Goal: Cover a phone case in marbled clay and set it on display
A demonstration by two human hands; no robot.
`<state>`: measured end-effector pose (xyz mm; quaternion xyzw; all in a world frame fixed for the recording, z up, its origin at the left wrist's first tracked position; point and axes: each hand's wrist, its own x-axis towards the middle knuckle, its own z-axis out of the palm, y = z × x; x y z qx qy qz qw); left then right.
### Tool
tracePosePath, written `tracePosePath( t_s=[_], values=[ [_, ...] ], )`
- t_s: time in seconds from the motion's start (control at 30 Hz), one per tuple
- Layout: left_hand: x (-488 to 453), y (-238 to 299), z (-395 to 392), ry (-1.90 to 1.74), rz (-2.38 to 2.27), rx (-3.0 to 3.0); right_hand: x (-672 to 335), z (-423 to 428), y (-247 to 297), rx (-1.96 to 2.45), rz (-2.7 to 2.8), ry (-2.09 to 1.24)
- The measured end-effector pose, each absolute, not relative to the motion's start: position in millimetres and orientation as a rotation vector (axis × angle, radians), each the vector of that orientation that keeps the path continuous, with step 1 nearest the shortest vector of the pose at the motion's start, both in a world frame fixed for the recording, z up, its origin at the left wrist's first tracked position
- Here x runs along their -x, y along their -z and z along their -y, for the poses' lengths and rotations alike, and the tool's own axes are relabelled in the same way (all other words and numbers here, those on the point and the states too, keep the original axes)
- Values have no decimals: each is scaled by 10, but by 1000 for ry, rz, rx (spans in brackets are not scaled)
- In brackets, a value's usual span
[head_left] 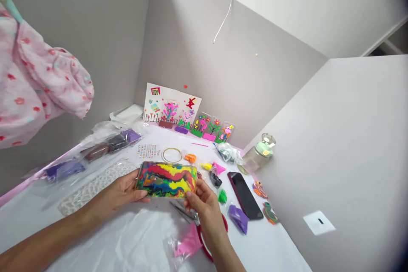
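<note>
I hold a flat rectangular piece covered in swirled red, yellow, green, blue and black clay [167, 179] just above the white table [127, 238]. My left hand [123, 192] grips its left end, thumb on the lower edge. My right hand [204, 204] pinches its lower right corner. The piece is tilted towards me. Under my right wrist lie scissors with a red handle [191, 214] and a bag of pink clay [188, 244].
Bags of purple and dark clay [110, 142] line the left. A black phone [245, 194], purple clay [239, 217], green clay [222, 196], a clear ring [172, 155] and a jar [259, 153] lie right. Clay pictures [172, 108] lean on the grey partition. Pink cloth [38, 80] hangs left.
</note>
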<state>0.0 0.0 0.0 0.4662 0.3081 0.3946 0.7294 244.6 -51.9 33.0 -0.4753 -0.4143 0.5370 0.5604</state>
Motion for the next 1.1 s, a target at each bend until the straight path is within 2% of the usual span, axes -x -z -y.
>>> tracePosePath(
  t_s=[0.3,0.43,0.7,0.83,0.9,1.1],
  values=[
    [32,-36,-2,-835,-813,-1073,-2433,570,-391,1133,1008,-1245],
    [74,-85,-22,-950,-809,-1069,-2430,631,-481,1139,1066,-1211],
    [88,-196,7,-995,-711,-602,-2466,686,-393,1017,1470,-649],
    [98,-242,-24,-1000,-662,-533,-2434,742,-368,992,1613,-492],
    [102,-292,-22,-1034,-676,-574,-2405,772,-397,1020,1583,-577],
    [94,-373,3,-1021,-695,-676,-2381,743,-505,1086,931,-1344]
  ],
)
